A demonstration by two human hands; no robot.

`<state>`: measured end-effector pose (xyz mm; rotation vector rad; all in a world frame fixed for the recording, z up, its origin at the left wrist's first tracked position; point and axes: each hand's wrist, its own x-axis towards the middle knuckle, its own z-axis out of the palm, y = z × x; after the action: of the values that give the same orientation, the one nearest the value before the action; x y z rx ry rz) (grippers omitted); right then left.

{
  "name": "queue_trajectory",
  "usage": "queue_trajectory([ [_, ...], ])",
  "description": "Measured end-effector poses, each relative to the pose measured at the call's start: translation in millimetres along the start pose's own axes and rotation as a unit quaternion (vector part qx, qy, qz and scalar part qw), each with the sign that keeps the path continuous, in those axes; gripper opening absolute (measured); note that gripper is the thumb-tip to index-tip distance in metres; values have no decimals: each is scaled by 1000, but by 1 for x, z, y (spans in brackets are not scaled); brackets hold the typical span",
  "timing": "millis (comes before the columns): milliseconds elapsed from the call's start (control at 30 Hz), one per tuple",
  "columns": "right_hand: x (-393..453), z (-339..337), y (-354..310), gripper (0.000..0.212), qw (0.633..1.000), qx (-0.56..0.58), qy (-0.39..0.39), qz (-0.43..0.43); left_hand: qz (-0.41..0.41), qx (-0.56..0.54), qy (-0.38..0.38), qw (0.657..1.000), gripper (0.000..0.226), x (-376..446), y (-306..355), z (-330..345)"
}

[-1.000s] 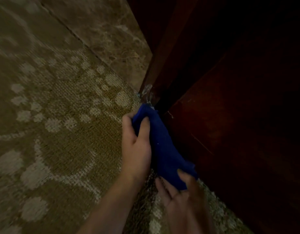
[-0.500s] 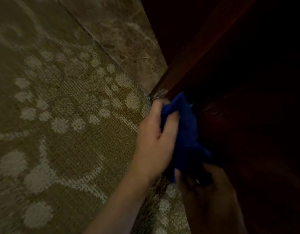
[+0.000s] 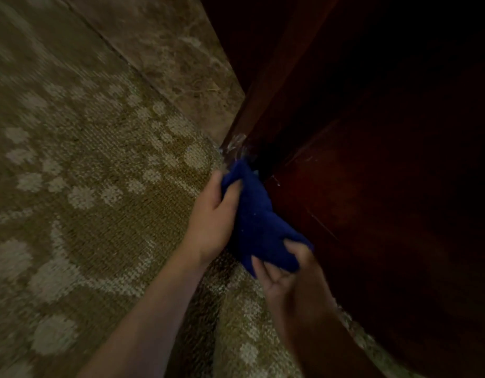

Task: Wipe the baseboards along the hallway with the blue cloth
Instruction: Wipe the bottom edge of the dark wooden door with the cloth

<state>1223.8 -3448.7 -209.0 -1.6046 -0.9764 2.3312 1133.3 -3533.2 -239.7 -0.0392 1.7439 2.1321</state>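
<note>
Both hands hold the bunched dark blue cloth [image 3: 259, 222] low against the dark reddish-brown wooden baseboard [image 3: 358, 214], right where it meets the patterned tan carpet [image 3: 99, 200]. The left hand [image 3: 212, 216] grips the far end of the cloth, its fingers curled over the fabric, and the right hand [image 3: 286, 271] pinches the near end between thumb and fingers. The cloth lies stretched between them as a long wad, its long axis running along the foot of the board from the near right toward the far left, with the far tip pointing at the corner where the wood turns beside the mottled brown stone floor strip [image 3: 181, 64]. A pale scuffed or chipped patch [image 3: 235, 144] sits at that corner just beyond the tip. The likeliest trouble from here, as I judge it, is the wad snagging on that rough corner or sliding down onto the carpet, so that it drags pile instead of wood; pulling both ends taut could also lift the middle off the board and leave a strip unwiped. The dim light makes missed dust hard to spot, and most of the upper wood is too dark to read
</note>
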Motion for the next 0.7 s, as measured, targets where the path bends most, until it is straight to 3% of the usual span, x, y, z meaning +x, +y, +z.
queue_trajectory([
  [67, -1, 1, 5, 28, 999, -39, -13, -31, -23, -28, -6, 999, 10, -2, -1, -2],
  [133, -4, 4, 3, 42, 996, -23, -33, -78, 18, -72, -23, 997, 7, -8, 18, 1],
  [267, -17, 15, -9, 28, 993, 32, -72, -89, 89, -96, -26, 991, 3, -18, 57, 6],
  [367, -13, 26, 3, 22, 994, -58, -85, -41, -3, -119, 122, 985, 4, -11, 50, -18],
  [433, -9, 33, 14, 34, 992, -91, -85, -6, -89, -165, 188, 964, 7, -2, 37, -37],
  [533, -5, 43, 19, 56, 996, -78, -53, -10, -139, -234, 169, 947, 21, 11, 27, -36],
  [700, -9, 32, 5, 33, 998, -30, -18, -51, -212, -285, 160, 921, 21, 25, 26, 2],
])
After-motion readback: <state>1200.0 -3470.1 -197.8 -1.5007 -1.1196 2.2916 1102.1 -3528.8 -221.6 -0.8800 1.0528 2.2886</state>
